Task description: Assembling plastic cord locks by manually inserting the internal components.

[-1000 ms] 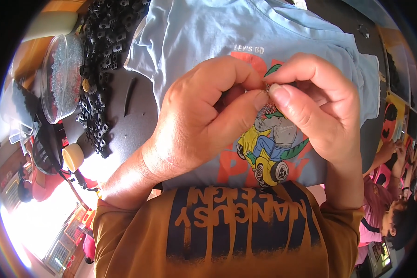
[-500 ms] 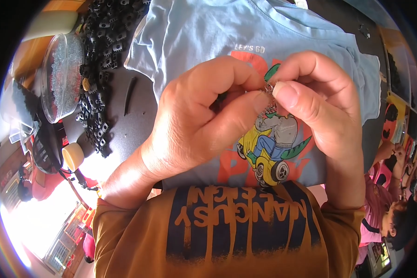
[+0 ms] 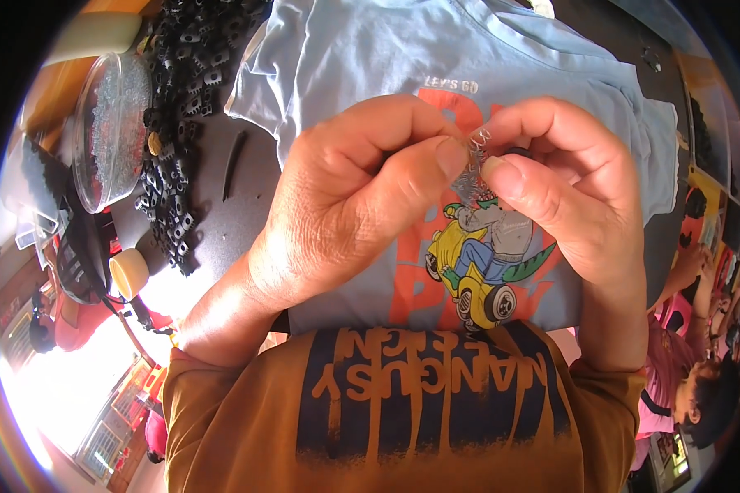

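Observation:
Thin, silvery coil springs [image 3: 468,182] form a small tangled bunch between my hands, above the blue T-shirt [image 3: 337,57]. My left hand [image 3: 358,193] is closed, with thumb and forefinger pinching the bunch from the left. From the other side, my right hand [image 3: 567,185] is curled around the bunch's right edge. A loose coil shows by its forefinger, and its thumb tip lies just below. Something dark shows inside the curl of the right fingers, too hidden to name. The shirt, printed with a cartoon figure on a yellow scooter, lies spread on the dark table.
At the left stands a clear oval container [image 3: 111,131] with many springs. Beside it is a long heap of small black plastic parts [image 3: 191,90]. A thin black strip [image 3: 233,166] lies near the shirt. Other people [image 3: 686,361] sit at the right and far left.
The springs between my fingers show more plainly, hanging lower from the left fingertips. My right thumb has shifted slightly down, away from the forefinger. The view has moved slightly.

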`<action>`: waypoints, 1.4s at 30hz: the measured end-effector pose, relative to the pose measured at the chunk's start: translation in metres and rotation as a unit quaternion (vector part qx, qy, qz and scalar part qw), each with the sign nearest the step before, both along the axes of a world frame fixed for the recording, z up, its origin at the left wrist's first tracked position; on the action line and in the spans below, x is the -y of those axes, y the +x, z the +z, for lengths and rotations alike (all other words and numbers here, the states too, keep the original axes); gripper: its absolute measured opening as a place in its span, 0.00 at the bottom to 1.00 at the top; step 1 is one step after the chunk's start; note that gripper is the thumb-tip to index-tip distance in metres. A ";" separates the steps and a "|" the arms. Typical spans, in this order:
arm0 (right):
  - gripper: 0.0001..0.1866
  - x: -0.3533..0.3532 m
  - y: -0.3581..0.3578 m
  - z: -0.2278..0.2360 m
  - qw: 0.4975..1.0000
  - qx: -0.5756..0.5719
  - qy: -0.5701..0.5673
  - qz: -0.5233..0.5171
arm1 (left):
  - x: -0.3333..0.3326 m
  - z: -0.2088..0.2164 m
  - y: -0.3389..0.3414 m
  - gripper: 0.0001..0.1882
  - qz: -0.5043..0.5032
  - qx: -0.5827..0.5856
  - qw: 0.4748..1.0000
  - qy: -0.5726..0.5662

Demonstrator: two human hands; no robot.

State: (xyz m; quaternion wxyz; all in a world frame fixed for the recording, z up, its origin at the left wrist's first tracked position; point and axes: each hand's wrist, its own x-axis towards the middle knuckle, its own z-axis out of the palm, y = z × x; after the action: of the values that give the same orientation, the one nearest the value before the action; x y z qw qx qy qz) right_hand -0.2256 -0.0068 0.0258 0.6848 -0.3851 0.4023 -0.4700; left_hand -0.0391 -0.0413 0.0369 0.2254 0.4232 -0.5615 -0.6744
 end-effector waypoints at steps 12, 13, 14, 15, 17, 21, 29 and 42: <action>0.16 0.000 -0.005 -0.009 0.995 -0.086 -0.046 0.008 | -0.002 0.002 0.002 0.05 0.044 -0.022 0.998 -0.039; 0.16 0.000 -0.006 -0.010 0.995 -0.085 -0.046 0.009 | -0.001 0.005 0.002 0.05 0.032 0.017 0.998 -0.046; 0.16 -0.001 -0.008 -0.011 0.991 -0.106 -0.082 0.013 | -0.001 0.006 0.003 0.05 0.017 0.054 0.997 -0.054; 0.16 -0.001 -0.008 -0.011 0.985 -0.127 -0.118 0.016 | -0.002 0.006 0.003 0.05 0.017 0.054 0.997 -0.054; 0.16 -0.002 -0.006 -0.011 0.977 -0.146 -0.154 0.005 | -0.002 0.004 0.003 0.06 0.017 0.085 0.990 -0.108; 0.15 -0.003 -0.003 -0.009 0.958 -0.190 -0.214 -0.012 | 0.001 0.003 0.009 0.09 -0.022 0.121 0.965 -0.232; 0.16 -0.002 -0.004 -0.008 0.947 -0.214 -0.238 0.026 | 0.001 0.003 0.007 0.13 -0.041 0.152 0.835 -0.528; 0.16 0.001 -0.003 -0.007 0.919 -0.275 -0.278 0.058 | 0.001 -0.009 0.009 0.17 -0.085 0.117 0.757 -0.637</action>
State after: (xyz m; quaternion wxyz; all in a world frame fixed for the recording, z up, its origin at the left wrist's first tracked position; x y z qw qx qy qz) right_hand -0.2289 -0.0075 0.0189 0.4388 -0.6967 0.4052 -0.3975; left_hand -0.0299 -0.0419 0.0281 0.3176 0.2082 -0.9170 -0.1221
